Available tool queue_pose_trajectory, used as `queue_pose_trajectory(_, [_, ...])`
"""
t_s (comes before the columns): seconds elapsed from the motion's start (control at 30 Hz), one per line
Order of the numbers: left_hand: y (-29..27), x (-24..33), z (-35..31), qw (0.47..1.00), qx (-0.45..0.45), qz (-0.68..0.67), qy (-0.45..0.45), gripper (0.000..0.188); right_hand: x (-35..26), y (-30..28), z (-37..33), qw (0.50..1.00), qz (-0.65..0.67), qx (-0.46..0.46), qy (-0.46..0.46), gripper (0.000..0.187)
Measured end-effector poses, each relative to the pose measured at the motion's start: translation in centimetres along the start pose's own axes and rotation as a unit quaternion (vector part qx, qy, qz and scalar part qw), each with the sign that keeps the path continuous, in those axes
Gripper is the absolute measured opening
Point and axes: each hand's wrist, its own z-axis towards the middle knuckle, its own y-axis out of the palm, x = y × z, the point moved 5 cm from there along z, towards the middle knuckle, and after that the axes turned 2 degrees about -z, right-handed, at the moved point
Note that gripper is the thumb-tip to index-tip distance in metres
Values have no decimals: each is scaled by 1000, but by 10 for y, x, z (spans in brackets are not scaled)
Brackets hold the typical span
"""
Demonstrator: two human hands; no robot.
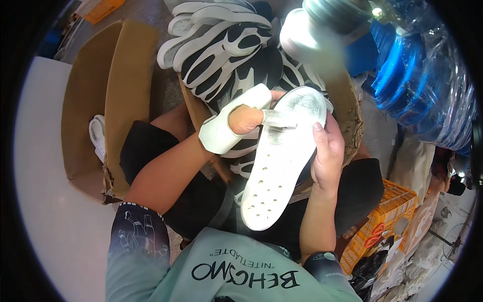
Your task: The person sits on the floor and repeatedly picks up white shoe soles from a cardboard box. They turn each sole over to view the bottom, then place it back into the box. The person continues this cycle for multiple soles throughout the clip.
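A white shoe sole [274, 166] dotted with small holes is held up in front of me, its heel-like end tilted away. My right hand [328, 156] grips its right edge, thumb on the upper face and fingers behind. My left hand [246, 119] pinches the far left part. Its thumb, covered by a whitish wrap [279, 119], presses on the face near a shiny grey patch, while the fingers go behind. Around the left hand sits a white band-like piece [221, 135], which looks like a slipper upper or a hand guard; I cannot tell which.
Between my knees a cardboard box [350, 116] holds a heap of white-and-black shoes [221, 55]. On the left, another box [131, 75] contains a white shoe [97, 133] beside a white surface [40, 166]. To the right stand a yellow-orange crate [390, 206] with red-handled scissors [375, 235] and plastic-wrapped blue items [402, 65].
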Motion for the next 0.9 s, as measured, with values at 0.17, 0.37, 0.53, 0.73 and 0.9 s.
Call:
queue_pose_trajectory(0.17, [-1, 13, -6, 1000, 24, 0, -13, 57, -2, 9, 1, 1000, -13, -20, -18, 49])
queue_pose_trajectory(0.37, [-26, 20, -2, 997, 48, 61, 16, 57, 15, 20, 6, 997, 54, -46, 15, 54])
queue_pose_trajectory(0.53, [-108, 132, -46, 923, 320, 132, 168, 39, 65, 9, 36, 990, -5, -3, 142, 60])
queue_pose_trajectory(0.73, [-157, 229, -151, 722, 189, -381, 545, 37, 112, 31, 111, 991, -62, 17, 121, 65])
queue_pose_trajectory(0.9, [-147, 214, -131, 742, 220, -309, 553, 56, 136, 98, 179, 977, 70, 44, 199, 76])
